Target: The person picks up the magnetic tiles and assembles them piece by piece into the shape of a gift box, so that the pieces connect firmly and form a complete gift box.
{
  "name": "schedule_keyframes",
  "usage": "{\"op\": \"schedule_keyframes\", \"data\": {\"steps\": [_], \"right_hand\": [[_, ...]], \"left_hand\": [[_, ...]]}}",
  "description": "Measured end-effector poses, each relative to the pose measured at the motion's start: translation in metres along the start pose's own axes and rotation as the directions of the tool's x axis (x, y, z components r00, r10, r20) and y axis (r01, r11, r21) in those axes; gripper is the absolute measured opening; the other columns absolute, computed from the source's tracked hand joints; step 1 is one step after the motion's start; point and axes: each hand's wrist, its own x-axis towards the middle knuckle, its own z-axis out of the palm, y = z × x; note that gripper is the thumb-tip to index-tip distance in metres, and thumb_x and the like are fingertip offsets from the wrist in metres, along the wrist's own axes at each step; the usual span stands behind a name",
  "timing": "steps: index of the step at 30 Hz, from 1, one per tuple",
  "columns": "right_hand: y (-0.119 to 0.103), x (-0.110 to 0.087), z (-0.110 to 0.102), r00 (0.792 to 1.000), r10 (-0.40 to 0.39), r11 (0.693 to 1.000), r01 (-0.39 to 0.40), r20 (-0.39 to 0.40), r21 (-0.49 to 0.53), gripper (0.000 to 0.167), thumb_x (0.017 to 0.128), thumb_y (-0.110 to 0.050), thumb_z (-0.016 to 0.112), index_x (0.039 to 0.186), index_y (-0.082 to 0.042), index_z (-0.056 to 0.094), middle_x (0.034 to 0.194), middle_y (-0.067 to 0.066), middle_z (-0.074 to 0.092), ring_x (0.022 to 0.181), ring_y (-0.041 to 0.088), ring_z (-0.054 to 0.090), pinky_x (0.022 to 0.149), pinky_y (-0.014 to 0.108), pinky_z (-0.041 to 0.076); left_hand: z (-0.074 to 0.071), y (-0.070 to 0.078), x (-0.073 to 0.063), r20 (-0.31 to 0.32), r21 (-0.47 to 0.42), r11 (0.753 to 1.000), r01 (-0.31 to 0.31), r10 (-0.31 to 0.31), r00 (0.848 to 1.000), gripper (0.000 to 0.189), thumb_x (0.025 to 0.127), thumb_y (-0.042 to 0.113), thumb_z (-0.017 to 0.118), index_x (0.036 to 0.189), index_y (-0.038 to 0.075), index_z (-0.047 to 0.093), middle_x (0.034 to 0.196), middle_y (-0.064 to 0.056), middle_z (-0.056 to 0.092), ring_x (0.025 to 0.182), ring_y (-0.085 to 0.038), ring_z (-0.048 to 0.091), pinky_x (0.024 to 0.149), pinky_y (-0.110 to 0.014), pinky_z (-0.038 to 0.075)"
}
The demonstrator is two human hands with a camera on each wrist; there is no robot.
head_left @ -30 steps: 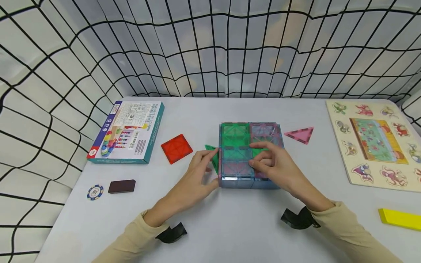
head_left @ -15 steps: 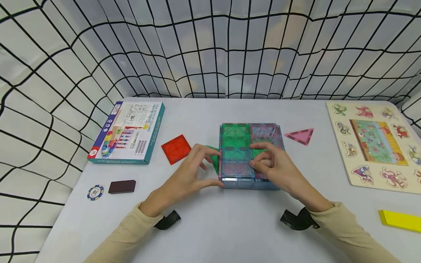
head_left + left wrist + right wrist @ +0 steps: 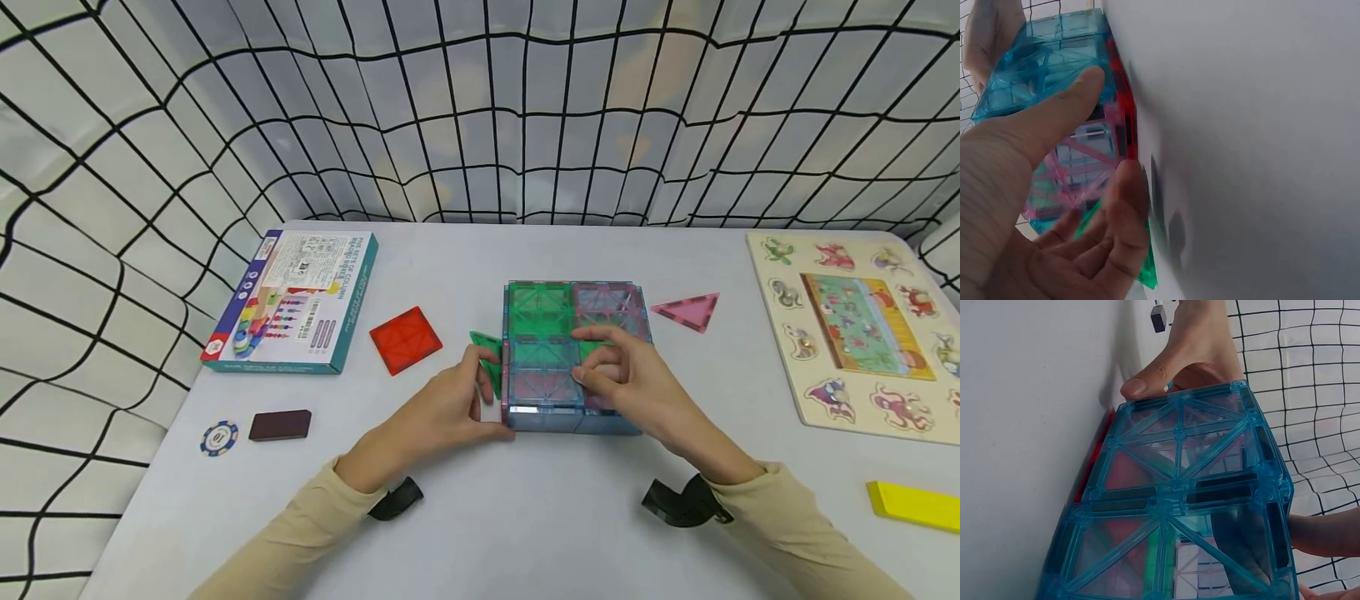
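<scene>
A box built of see-through magnetic tiles (image 3: 543, 379) stands mid-table, with green, pink and blue tiles on it. At its left front corner is my left hand (image 3: 442, 408). Its thumb (image 3: 1088, 87) lies over the blue front, while the bent fingers (image 3: 1125, 187), partly blurred, are beside the pink side tile (image 3: 1088, 162). A green triangle tile (image 3: 486, 343) leans by that side, partly behind those fingers. My right hand (image 3: 637, 379) pinches the right edge of the blue top tile (image 3: 542, 358) with thumb and index finger. The hand hides part of the top's front right.
Left of the box lies a red square tile (image 3: 406, 340); right of it, a pink triangle tile (image 3: 688, 312). A boxed toy (image 3: 292, 300), a dark block (image 3: 280, 425) and a poker chip (image 3: 219, 438) are at left. A picture puzzle (image 3: 787, 392) and yellow block (image 3: 911, 506) sit at right.
My left hand first spread its fingers away from the box's side, then brought them back lower beside the green triangle. The right hand has kept its place on the top.
</scene>
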Motion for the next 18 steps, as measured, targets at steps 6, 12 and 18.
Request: {"op": "schedule_keyframes", "data": {"steps": [6,12,18], "right_hand": [[0.000,-0.001,-0.001,1.000,-0.002,1.000,0.002,0.009,0.002,0.052,0.100,0.001,0.066,0.147,0.004,0.047,0.094,0.011,0.069,0.082,0.012,0.068,0.071,0.023,0.057],[0.000,-0.001,-0.003,1.000,-0.007,1.000,0.007,0.013,-0.010,0.052,0.100,0.001,0.066,0.148,0.003,0.047,0.096,0.012,0.069,0.083,0.013,0.068,0.072,0.024,0.057],[0.001,-0.001,-0.003,1.000,-0.002,1.000,0.002,0.017,-0.006,0.051,0.100,0.001,0.066,0.148,0.003,0.047,0.096,0.012,0.068,0.083,0.013,0.068,0.071,0.025,0.058]], "left_hand": [[-0.002,0.006,-0.002,0.094,-0.200,0.957,0.209,-0.194,0.977,0.083,0.083,0.015,0.090,0.145,0.002,0.035,0.095,0.000,0.072,0.070,-0.012,0.067,0.066,-0.028,0.057],[-0.015,0.009,-0.006,0.239,-0.381,0.843,0.381,-0.308,0.921,0.085,0.090,0.020,0.083,0.153,-0.003,0.031,0.107,-0.008,0.076,0.081,-0.024,0.074,0.078,-0.035,0.060],[-0.021,0.009,-0.004,0.362,-0.428,0.768,0.477,-0.338,0.869,0.086,0.093,0.030,0.079,0.155,-0.004,0.030,0.107,-0.009,0.078,0.086,-0.026,0.073,0.088,-0.035,0.055]]}}
